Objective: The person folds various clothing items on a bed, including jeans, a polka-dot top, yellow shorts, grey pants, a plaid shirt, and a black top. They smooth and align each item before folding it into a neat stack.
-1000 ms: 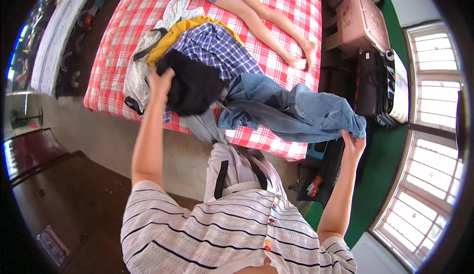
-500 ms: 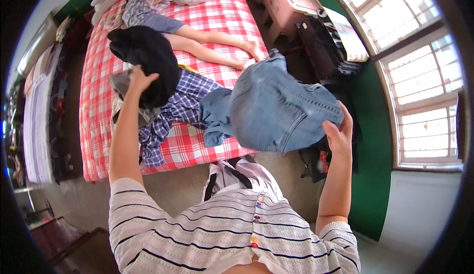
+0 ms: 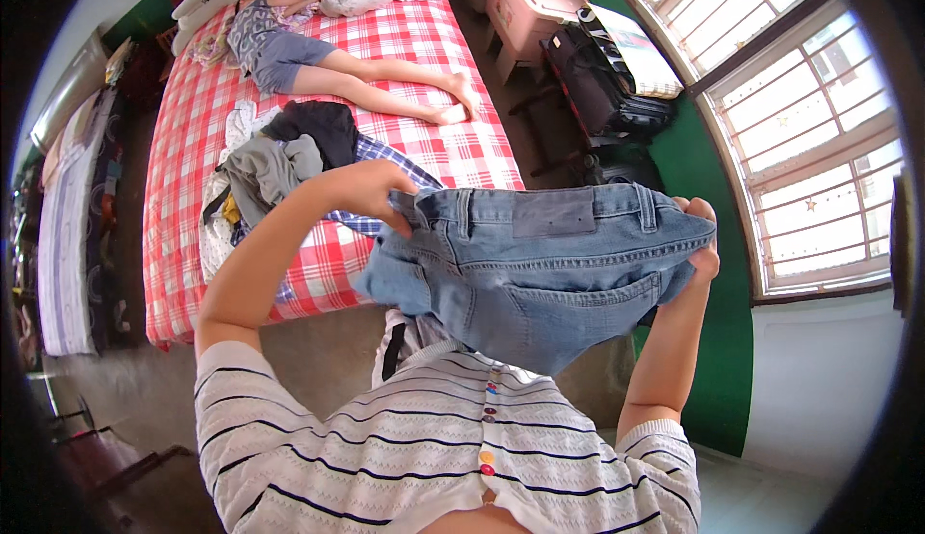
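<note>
A pair of blue jeans (image 3: 578, 279) hangs in front of me, its waistband up and a back pocket and waistband patch showing. My left hand (image 3: 378, 195) is closed on the waistband's left end. At the other end, my right hand (image 3: 701, 240) grips the waistband. The lower part of the jeans drops toward my body and is partly hidden. Beyond my left forearm, grey clothing (image 3: 275, 176) and a black garment (image 3: 323, 128) lie heaped on the bed, beside a blue checked garment (image 3: 409, 160) that my left hand partly covers.
A person (image 3: 289, 60) lies across the bed, which has a red-and-white checked sheet (image 3: 482, 149). Right of it stand a pink storage box (image 3: 530, 0) and a black suitcase (image 3: 597, 77) under barred windows (image 3: 805, 120). A striped-covered surface (image 3: 72, 235) is at far left.
My left hand has let go of the black garment, which now lies on the heap, and has taken the jeans' waistband. The jeans have been turned and spread between both hands.
</note>
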Tool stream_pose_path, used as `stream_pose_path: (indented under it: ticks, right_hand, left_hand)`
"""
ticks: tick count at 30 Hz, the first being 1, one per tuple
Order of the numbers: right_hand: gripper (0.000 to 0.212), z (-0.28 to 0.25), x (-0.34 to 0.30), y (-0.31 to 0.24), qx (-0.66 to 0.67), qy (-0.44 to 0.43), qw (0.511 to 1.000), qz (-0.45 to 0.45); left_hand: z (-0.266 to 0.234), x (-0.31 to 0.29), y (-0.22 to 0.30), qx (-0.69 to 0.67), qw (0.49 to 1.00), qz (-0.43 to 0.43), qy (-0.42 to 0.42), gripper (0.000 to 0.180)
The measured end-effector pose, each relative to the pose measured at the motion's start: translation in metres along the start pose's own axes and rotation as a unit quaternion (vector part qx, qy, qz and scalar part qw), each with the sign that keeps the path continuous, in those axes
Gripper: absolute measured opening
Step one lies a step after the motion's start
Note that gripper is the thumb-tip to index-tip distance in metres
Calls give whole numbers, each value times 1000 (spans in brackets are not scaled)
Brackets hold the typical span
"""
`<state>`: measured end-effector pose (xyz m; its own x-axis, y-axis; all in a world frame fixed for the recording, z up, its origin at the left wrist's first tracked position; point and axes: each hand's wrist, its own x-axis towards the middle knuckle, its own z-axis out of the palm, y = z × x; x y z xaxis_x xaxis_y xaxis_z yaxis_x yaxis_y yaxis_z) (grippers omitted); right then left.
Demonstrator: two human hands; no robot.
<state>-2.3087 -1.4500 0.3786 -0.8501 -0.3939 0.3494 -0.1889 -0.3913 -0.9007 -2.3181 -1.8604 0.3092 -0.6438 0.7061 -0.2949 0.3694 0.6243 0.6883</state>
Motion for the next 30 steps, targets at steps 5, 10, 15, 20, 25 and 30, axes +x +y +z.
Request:
stream_pose_path:
  ticks: [5,10,15,20,25,30]
  right_hand:
    - [83,-47,-34,-35,-193,-109,951,214]
    - [88,-41,-48,21,-362,-374,817,248]
    - [74,45,-64,62,-488,-496,701,155]
    - [41,103,-75,86,-266,-539,779,179]
    - [26,152,-51,12,-185,-438,869,133]
    - [27,272,-45,22,-401,-486,776,10]
  left_hand:
    - [33,-48,82,-231,948,75,205,25]
    - [66,-82,170,-107,955,83,264,22]
    - [110,-134,237,-57,938,33,339,20]
    - [149,-206,266,-4,902,-65,426,22]
    - [200,-321,232,-24,860,-332,386,32]
    - [274,-434,187,-95,833,-388,382,36]
